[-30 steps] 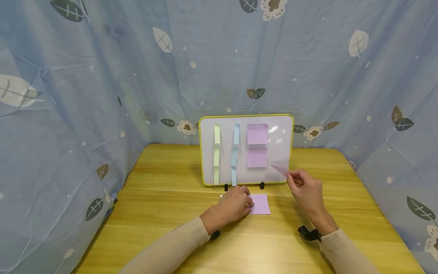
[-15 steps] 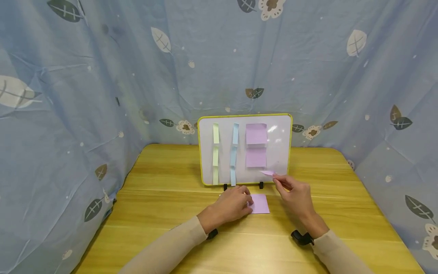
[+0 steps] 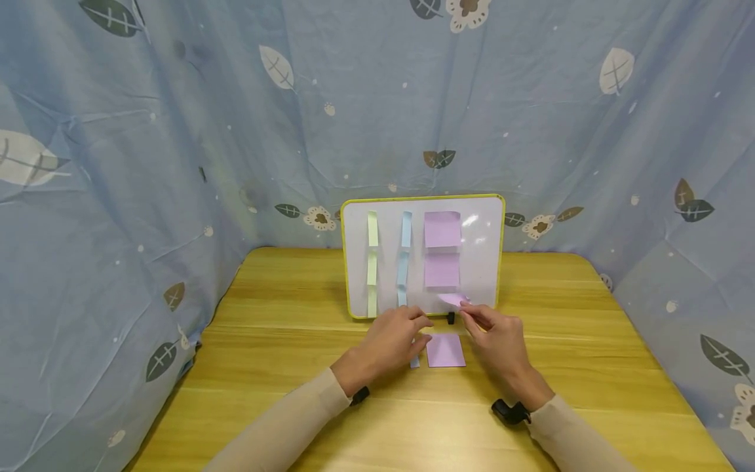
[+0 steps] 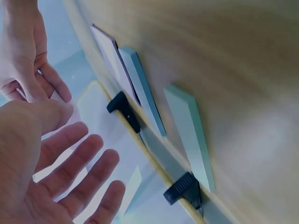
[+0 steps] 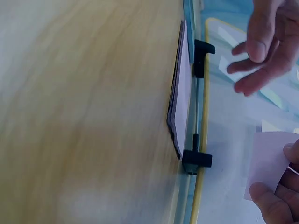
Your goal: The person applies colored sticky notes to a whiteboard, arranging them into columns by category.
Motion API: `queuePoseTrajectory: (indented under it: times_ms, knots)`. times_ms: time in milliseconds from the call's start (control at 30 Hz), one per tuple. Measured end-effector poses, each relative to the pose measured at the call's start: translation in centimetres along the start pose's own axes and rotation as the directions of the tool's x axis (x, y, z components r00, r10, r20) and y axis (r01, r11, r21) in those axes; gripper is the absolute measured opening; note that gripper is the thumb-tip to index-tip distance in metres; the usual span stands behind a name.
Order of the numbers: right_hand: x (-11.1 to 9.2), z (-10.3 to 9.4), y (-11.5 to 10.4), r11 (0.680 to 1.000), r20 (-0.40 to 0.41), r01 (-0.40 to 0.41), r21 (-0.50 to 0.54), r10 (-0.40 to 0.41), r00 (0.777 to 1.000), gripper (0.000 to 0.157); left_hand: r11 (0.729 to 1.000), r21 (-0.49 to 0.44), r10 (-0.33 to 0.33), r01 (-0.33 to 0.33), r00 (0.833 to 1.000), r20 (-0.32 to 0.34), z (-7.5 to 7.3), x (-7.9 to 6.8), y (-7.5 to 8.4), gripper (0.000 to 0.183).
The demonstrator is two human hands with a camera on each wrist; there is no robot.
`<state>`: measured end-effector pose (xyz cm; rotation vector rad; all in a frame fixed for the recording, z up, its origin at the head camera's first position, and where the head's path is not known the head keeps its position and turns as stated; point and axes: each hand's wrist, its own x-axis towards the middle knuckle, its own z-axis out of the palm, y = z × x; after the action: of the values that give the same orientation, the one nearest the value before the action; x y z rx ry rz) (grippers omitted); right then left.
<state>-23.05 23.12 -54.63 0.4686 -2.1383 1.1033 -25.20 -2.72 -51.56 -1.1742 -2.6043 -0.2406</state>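
Observation:
My right hand (image 3: 501, 344) pinches a purple sticky note (image 3: 453, 299) by its edge, in front of the lower part of a whiteboard (image 3: 480, 262). In the right wrist view the note (image 5: 268, 161) lies between thumb and fingers. My left hand (image 3: 386, 341) hovers with fingers spread in front of the board's lower edge; the left wrist view shows nothing in its grasp. Below, on the table, lie a purple sticky note pad (image 3: 445, 351), a narrow blue pad (image 4: 142, 88) and a narrow green pad (image 4: 189, 135). The left hand hides the green one in the head view.
The yellow-framed board leans on black feet (image 3: 451, 318). On it hang a column of green strips (image 3: 372, 269), a column of blue strips (image 3: 404, 269) and two purple notes (image 3: 442, 270), one above the other. A patterned curtain (image 3: 377, 118) surrounds the wooden table (image 3: 283, 295).
My right hand has moved left with the purple note, to below the two hung purple notes. The left hand has lifted off the purple pad and shifted up and left, uncovering the blue pad's end.

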Motion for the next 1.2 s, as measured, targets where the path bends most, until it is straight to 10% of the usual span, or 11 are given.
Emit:
queuePoseTrajectory:
  times_ms: [500,1200]
  knots:
    - [0.3,1.3,-0.5,1.0,0.033,0.005,0.022,-0.006,0.999,0.02,0.996,0.014,-0.082,0.085,0.987,-0.14,-0.7,0.0,-1.4,0.043]
    - [0.7,2.0,-1.4,0.996,0.082,-0.082,-0.016,0.083,0.993,0.016,0.994,-0.02,-0.106,0.104,0.987,-0.121,-0.4,-0.1,-1.7,0.048]
